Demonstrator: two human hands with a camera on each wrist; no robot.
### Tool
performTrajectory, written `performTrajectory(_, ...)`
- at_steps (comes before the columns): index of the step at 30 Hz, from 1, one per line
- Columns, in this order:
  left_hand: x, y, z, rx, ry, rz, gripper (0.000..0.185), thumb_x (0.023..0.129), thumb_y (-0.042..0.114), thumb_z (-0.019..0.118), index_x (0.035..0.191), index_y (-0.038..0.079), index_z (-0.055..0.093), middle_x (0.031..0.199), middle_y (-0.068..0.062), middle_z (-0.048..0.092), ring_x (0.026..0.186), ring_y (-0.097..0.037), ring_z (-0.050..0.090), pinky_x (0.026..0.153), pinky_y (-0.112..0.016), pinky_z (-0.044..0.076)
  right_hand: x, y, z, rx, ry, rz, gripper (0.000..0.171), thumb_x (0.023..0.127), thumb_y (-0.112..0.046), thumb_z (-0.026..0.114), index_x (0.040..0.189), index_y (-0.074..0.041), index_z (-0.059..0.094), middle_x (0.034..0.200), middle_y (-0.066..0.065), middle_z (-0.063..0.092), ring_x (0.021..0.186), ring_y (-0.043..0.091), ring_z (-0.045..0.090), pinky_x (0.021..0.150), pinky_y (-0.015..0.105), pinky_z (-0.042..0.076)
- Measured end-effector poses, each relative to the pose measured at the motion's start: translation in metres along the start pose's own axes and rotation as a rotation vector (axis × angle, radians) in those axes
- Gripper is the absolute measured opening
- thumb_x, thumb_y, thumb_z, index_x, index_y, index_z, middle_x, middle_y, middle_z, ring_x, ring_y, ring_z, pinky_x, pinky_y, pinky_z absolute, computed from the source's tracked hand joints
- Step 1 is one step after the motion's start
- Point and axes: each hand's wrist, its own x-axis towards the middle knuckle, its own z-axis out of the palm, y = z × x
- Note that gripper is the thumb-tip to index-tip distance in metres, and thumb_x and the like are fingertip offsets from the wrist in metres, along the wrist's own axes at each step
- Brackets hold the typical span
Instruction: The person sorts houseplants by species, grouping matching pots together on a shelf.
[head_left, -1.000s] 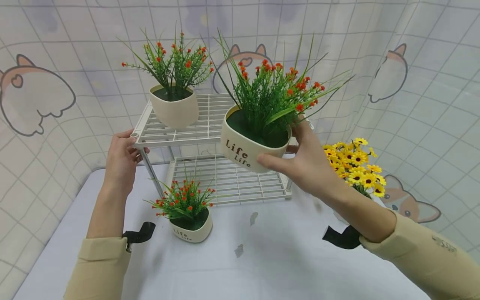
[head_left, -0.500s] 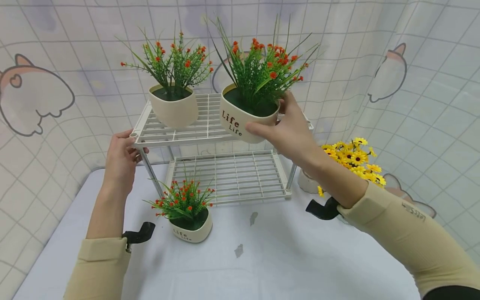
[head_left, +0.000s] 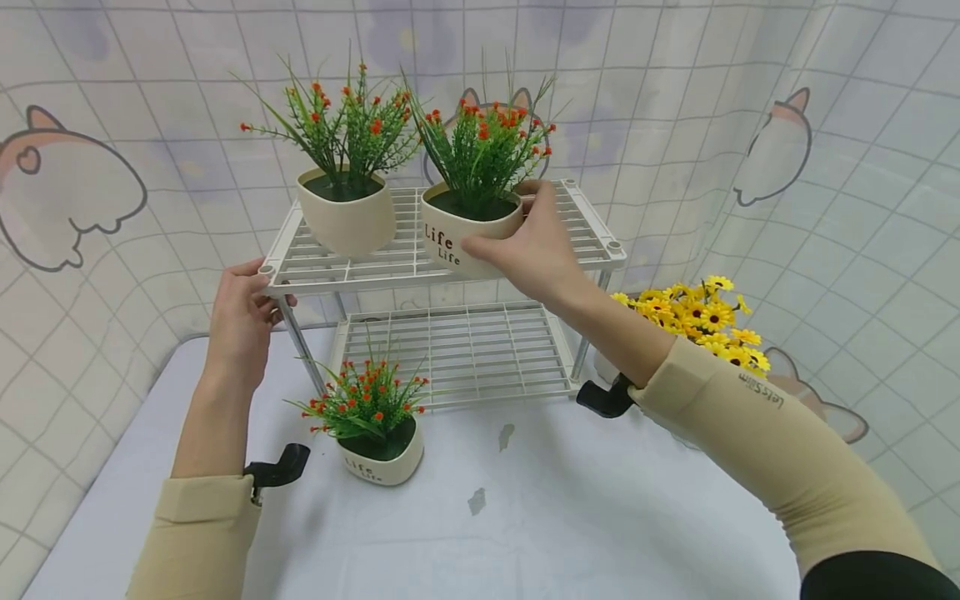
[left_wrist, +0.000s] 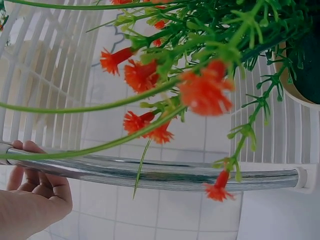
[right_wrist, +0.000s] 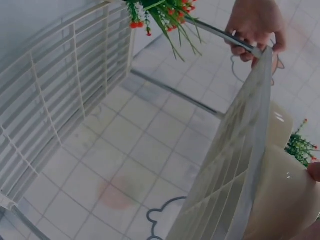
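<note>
My right hand point(head_left: 534, 250) grips a cream flower pot point(head_left: 442, 246) lettered "Life", thumb on its front and fingers behind. Grass and small red flowers fill the pot, whose base is at the upper tier of a white wire rack point(head_left: 585, 225). Just left of it on that tier stands a similar pot point(head_left: 348, 221). My left hand point(head_left: 242, 329) holds the rack's front left corner; in the left wrist view its fingers curl around the metal post point(left_wrist: 150, 172). A third red-flowered pot point(head_left: 393, 467) sits on the table before the rack.
Yellow artificial flowers point(head_left: 712, 317) stand on the white table point(head_left: 570, 517) to the right, partly behind my right forearm. The rack's lower tier point(head_left: 480, 358) lies beneath the upper one. A checked curtain point(head_left: 675, 100) with cartoon animals surrounds the table.
My right hand has carried the pot left and down to the upper tier, beside the other pot, and the pot stands more upright. My left hand stays on the rack corner.
</note>
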Motion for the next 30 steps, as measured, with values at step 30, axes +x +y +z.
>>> performTrajectory(30,0.0,-0.001,-0.001,-0.001,0.001,-0.001,0.026,0.106,0.023,0.038,0.131,0.017,0.045,0.115,-0.002,0.06,0.087,-0.016,0.052,0.08,-0.025,0.036,0.039,-0.001,0.033,-0.087,0.075,0.0,0.089,0.084,-0.029,0.082,0.149,-0.007,0.026,0.136,0.011,0.04,0.117,0.019,0.049,0.094,0.028,0.046)
